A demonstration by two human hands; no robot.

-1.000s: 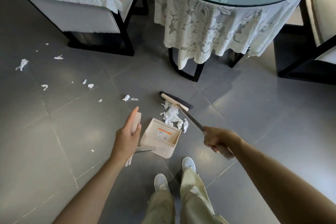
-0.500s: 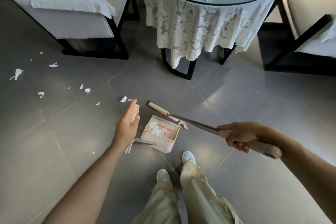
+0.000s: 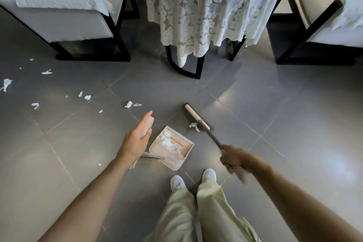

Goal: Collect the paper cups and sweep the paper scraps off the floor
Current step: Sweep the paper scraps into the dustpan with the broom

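A beige dustpan stands on the grey tile floor in front of my feet, with white paper scraps inside it. My left hand holds the top of the dustpan's long handle, thumb stretched along it. My right hand grips the broom handle. The broom head rests on the floor to the right of the pan, with one scrap beside it. More scraps lie scattered on the floor to the left. No paper cup is in view.
A round glass table with a lace cloth stands straight ahead. An armchair is at the left, another chair at the right. My feet in white shoes are just behind the dustpan.
The broom pushed the pile of scraps into the dustpan, then swung back out to the right. One scrap stayed on the floor by the broom head. My left hand kept hold of the dustpan handle.
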